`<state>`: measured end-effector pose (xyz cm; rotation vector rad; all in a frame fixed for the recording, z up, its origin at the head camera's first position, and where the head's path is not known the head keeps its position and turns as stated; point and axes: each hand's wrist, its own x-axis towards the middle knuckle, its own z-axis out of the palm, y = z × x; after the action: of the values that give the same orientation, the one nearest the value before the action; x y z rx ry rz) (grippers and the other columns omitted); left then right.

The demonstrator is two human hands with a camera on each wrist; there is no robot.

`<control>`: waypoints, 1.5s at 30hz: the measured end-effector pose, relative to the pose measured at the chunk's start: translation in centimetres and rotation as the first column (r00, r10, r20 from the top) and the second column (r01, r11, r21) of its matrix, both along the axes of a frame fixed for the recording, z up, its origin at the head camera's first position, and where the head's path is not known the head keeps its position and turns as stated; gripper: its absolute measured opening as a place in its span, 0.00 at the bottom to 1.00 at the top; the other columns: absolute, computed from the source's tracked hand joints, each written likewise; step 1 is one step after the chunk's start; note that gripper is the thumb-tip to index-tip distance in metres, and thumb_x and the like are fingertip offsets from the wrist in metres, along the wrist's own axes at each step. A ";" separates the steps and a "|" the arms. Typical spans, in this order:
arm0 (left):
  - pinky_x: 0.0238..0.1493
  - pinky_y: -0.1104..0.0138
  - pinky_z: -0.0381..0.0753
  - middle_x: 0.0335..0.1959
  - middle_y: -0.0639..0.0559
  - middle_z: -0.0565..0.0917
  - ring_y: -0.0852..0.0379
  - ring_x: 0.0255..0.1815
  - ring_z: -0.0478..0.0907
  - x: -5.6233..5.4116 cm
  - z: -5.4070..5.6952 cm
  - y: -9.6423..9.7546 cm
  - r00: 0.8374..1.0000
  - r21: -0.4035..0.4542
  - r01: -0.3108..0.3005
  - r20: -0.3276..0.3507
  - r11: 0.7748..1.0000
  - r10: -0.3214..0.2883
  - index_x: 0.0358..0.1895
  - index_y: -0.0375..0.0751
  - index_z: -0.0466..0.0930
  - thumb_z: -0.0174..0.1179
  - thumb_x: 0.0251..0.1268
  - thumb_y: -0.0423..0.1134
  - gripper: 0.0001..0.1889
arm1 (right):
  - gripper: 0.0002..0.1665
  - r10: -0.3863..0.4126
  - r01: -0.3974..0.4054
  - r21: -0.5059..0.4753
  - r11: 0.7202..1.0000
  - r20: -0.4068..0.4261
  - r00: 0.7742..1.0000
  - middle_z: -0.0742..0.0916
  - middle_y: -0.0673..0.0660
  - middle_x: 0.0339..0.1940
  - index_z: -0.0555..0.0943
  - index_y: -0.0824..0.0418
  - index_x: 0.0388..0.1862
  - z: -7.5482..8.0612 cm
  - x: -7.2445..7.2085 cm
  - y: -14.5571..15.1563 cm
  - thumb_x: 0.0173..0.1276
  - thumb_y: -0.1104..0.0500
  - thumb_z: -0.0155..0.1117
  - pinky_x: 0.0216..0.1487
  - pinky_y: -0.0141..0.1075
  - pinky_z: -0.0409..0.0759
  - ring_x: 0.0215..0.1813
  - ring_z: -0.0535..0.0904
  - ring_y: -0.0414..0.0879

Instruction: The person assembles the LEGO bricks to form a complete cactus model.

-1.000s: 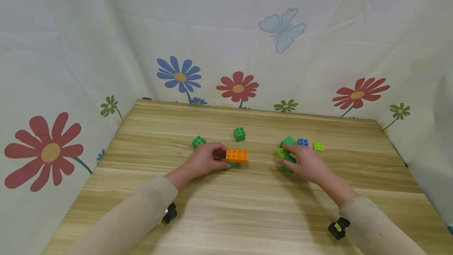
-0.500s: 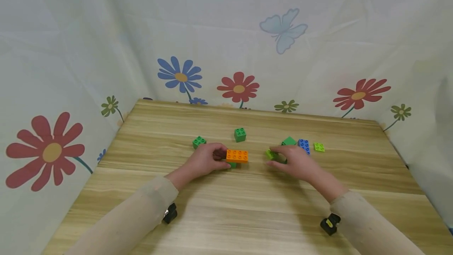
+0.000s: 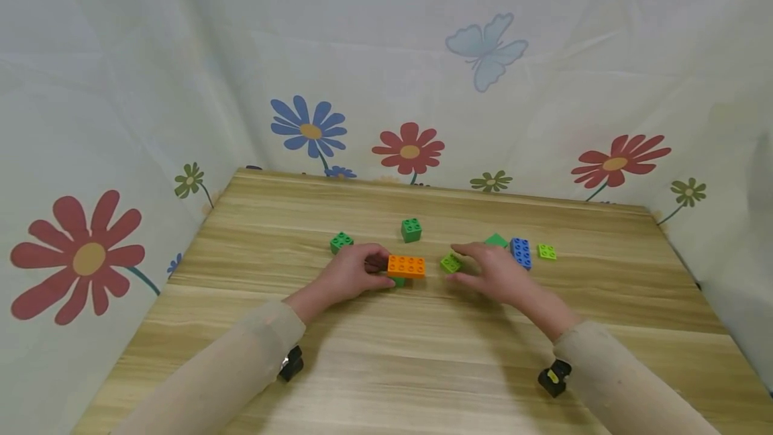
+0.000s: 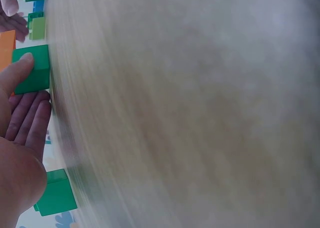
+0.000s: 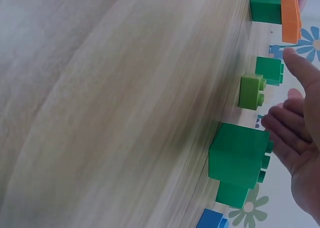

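Note:
My left hand (image 3: 352,272) pinches a green brick (image 4: 36,78) between thumb and fingers. An orange eight-stud brick (image 3: 406,266) sits on top of that green brick and sticks out to the right. Just right of this pair, a small lime-green brick (image 3: 450,262) rests on the table. My right hand (image 3: 496,272) is over its right side, thumb and fingers spread apart. In the right wrist view the lime brick stands free of the fingers. A larger green brick (image 5: 239,155) lies under the right hand, hidden from the head camera.
Behind the right hand is another green brick (image 3: 496,240), with a blue brick (image 3: 521,254) and a flat lime piece (image 3: 547,252) to its right. Two more green bricks stand farther back, one in the middle (image 3: 411,229) and one behind the left hand (image 3: 341,242).
My right hand has moved left along with the small lime brick, then its fingers have come away from it. The blue brick shows more fully. My left hand stays put.

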<state>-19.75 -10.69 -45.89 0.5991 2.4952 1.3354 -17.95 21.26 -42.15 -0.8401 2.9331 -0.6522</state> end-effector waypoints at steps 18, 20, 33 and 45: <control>0.64 0.61 0.85 0.58 0.50 0.88 0.52 0.60 0.86 0.0 0.2 -0.4 1.000 0.027 -0.008 0.017 1.000 0.007 0.59 0.44 0.85 0.82 0.59 0.38 0.24 | 0.40 -0.078 0.076 0.067 0.995 0.022 0.997 0.89 0.65 0.61 0.81 0.68 0.70 -0.3 -0.5 -0.9 0.69 0.43 0.78 0.63 0.56 0.85 0.62 0.86 0.61; 0.64 0.61 0.85 0.59 0.50 0.88 0.51 0.61 0.85 0.0 0.3 -0.5 1.000 0.042 -0.014 0.026 0.999 0.013 0.60 0.43 0.85 0.82 0.59 0.38 0.25 | 0.40 -0.077 0.075 0.072 0.995 0.024 0.997 0.89 0.65 0.60 0.81 0.68 0.69 -0.2 -0.6 -0.8 0.70 0.43 0.78 0.62 0.55 0.86 0.61 0.87 0.61; 0.63 0.60 0.86 0.59 0.51 0.88 0.53 0.59 0.86 -0.1 -0.2 -0.3 0.997 0.111 -0.035 0.065 0.993 0.028 0.61 0.44 0.85 0.82 0.60 0.41 0.26 | 0.38 -0.072 0.070 0.100 0.993 0.014 0.997 0.90 0.65 0.58 0.83 0.68 0.66 -0.8 -1.1 -1.3 0.67 0.45 0.80 0.62 0.54 0.86 0.59 0.88 0.59; 0.59 0.61 0.88 0.55 0.49 0.89 0.53 0.55 0.88 -0.2 -0.7 -0.2 0.997 0.140 -0.053 0.071 0.989 0.044 0.58 0.42 0.86 0.81 0.61 0.38 0.23 | 0.27 0.027 -0.025 0.039 0.999 -0.058 0.998 0.89 0.65 0.59 0.84 0.68 0.64 -1.6 -1.3 -1.3 0.69 0.60 0.79 0.65 0.55 0.84 0.61 0.87 0.61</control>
<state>-19.91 -10.87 -46.57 0.5163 2.3904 1.5355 -19.22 19.92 -43.75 -0.9078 2.9705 -0.5778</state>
